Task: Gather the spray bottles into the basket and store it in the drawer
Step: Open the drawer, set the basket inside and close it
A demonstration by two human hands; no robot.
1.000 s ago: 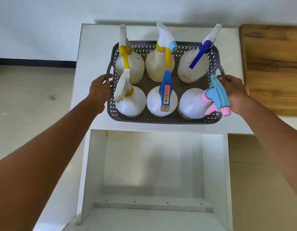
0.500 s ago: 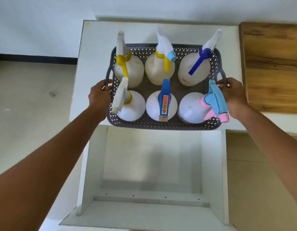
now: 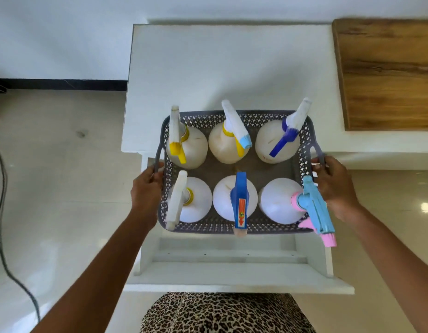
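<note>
Six bottles (image 3: 234, 150) stand in the basket (image 3: 232, 228), slung between both hands: left hand (image 3: 145, 191) and right hand (image 3: 334, 186) clench its end handles, long axis spanning them, open drawer (image 3: 232, 272) directly beneath the fingers

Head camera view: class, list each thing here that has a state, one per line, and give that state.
Basket: held by both handles over the drawer.
Drawer: pulled open.
Six spray bottles: upright in basket.
Left hand: gripping left handle.
Right hand: gripping right handle.
</note>
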